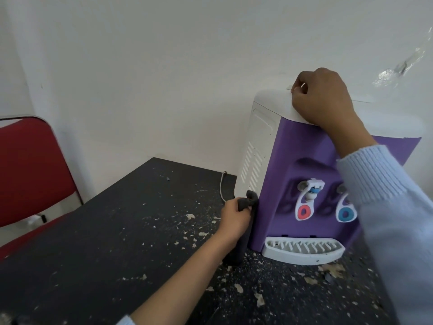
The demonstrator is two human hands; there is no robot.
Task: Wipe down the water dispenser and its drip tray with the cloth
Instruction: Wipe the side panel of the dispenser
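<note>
**Cloth pressed to the dispenser's lower left corner**

Your left hand (234,219) has its fingers closed around a bunched dark grey cloth (246,205) and holds it against the water dispenser (276,184), right on the vertical corner where the white vented side meets the purple front. The cloth's free end hangs down to the desk (117,242). Your right hand (323,97) sits on the dispenser's white top, fingers curled shut near the top's back edge, the pale blue sleeve (386,207) crossing the purple front. The dispenser stands at the desk's far edge, close to the wall. Its white drip tray (302,250) sits at the base of the front, below the red tap (304,211) and the blue tap (346,213). Pale flakes litter the black desk. A red chair (30,172) stands beyond the desk's left edge.
</note>
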